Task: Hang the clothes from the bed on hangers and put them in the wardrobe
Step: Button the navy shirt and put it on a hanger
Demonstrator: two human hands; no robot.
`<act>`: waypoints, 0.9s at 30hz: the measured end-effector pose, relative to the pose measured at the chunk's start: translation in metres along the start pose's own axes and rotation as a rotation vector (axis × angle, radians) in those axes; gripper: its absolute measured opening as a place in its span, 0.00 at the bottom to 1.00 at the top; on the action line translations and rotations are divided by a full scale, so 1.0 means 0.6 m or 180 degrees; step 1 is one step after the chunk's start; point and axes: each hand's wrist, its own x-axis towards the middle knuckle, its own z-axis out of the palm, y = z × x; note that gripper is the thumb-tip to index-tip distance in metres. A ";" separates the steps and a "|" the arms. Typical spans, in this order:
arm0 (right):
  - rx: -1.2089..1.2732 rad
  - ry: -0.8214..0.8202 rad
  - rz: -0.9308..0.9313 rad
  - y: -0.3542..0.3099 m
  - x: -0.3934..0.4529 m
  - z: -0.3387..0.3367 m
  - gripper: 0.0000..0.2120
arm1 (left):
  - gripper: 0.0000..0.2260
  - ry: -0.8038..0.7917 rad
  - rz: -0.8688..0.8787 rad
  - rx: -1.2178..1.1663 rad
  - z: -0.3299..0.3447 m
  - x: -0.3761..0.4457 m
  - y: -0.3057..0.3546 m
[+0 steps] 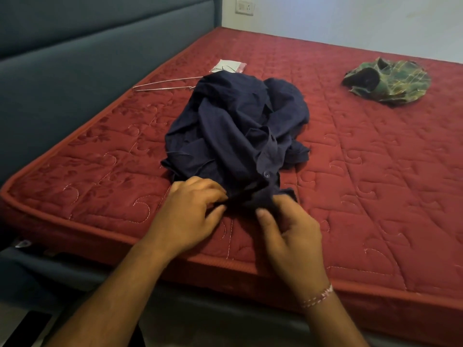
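Crumpled navy-blue buttoned shirt [238, 126] lies in a heap on the red quilted mattress [363, 171], its bulk stretching away from the near edge toward the middle of the bed, while its nearest hem sits right between the two hands. Left hand [186, 216] rests on the mattress at the shirt's near-left corner, fingers curled and pinching a fold of the dark cloth. Right hand [288, 234] is just beside it, thumb and fingers closed on the adjoining bit of fabric, a thin beaded bracelet [318, 296] round its wrist. A small dark button [266, 174] shows on the placket just above the pinched part. Beyond the shirt, partly tucked under its far end, lies a thin metal wire hanger [165, 84], and just past that a small white packet [226, 65]. Well apart, to the far right of the mattress, a green patterned garment [388, 80] sits bunched up. A grey-blue padded headboard [75, 58] runs along the left side.
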 end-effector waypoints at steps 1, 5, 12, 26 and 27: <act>0.0393 0.0031 0.0147 -0.003 0.010 -0.013 0.04 | 0.11 0.0302 0.0055 -0.0120 -0.006 0.007 -0.003; 0.1445 0.0042 0.0338 -0.012 0.085 -0.098 0.02 | 0.06 0.1293 -0.0073 -0.1862 -0.084 0.061 -0.012; -0.0489 -0.0198 0.0334 -0.017 0.325 -0.216 0.08 | 0.02 0.0206 0.0323 -0.0309 -0.244 0.274 -0.002; 0.2080 -0.0665 0.1464 -0.119 0.113 -0.142 0.08 | 0.03 0.2008 0.1245 -0.0159 -0.097 0.060 0.117; 0.2132 -0.0692 0.1460 -0.119 0.108 -0.145 0.08 | 0.02 0.1987 0.1294 -0.0178 -0.095 0.053 0.119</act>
